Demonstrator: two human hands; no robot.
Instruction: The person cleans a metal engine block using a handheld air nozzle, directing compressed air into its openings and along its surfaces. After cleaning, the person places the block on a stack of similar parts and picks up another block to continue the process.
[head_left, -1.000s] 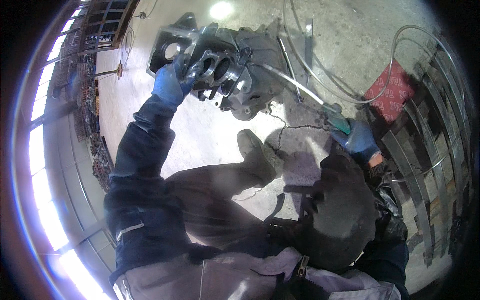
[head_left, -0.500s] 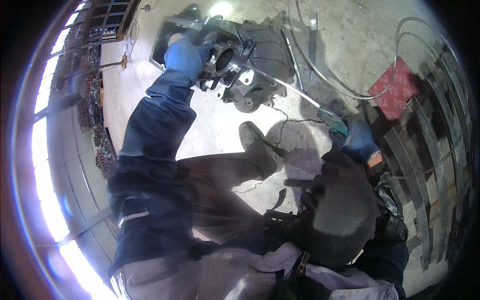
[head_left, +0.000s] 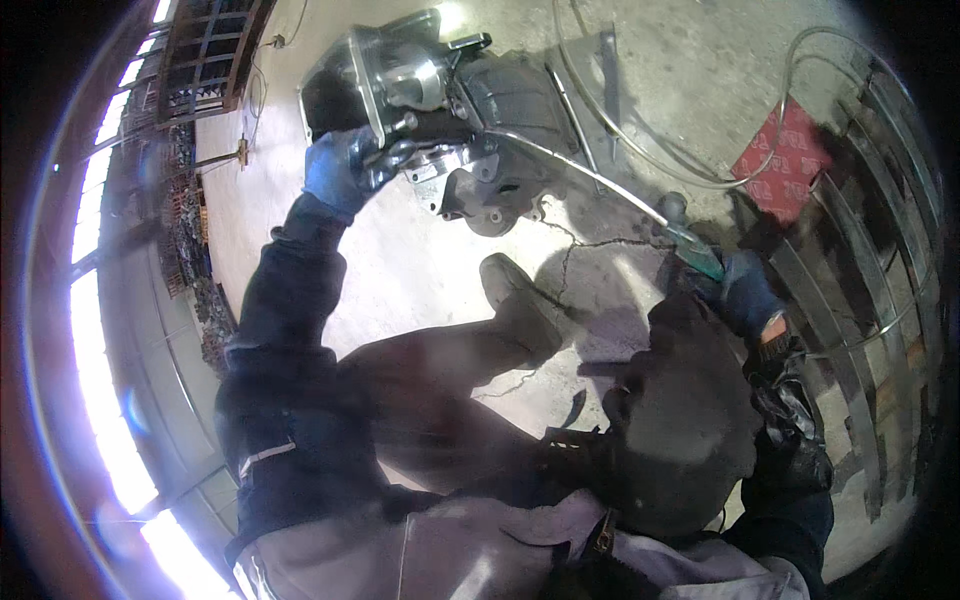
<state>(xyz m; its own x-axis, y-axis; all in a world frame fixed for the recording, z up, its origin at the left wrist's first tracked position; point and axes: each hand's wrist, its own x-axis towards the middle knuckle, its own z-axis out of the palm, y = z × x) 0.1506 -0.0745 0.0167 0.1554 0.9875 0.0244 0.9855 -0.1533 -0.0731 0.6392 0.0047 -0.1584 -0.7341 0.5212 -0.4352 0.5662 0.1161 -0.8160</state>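
My left hand (head_left: 336, 176), in a blue glove, is closed on the near edge of a metal housing casting (head_left: 425, 82) with a squared, open flange. The casting is tilted over a larger dark ribbed housing (head_left: 495, 200) on the floor. My right hand (head_left: 748, 292), also gloved in blue, wraps round the green handle of a long screwdriver (head_left: 600, 178). Its bright shaft runs up and left, and the tip end meets the area between the two castings. Whether the tip touches metal is hard to see.
Beyond the castings a thin metal rod (head_left: 575, 120) lies near a looping grey hose (head_left: 625, 135). A red sheet (head_left: 785, 165) rests beside curved metal slats (head_left: 850, 340) at the right. My shoe (head_left: 505, 285) stands near the cracked floor. A rack (head_left: 205, 65) is at far left.
The upper casting has turned, its bore facing away and its flange now on edge. My left hand has dropped down and left with it; my right hand and the screwdriver have shifted slightly right and down.
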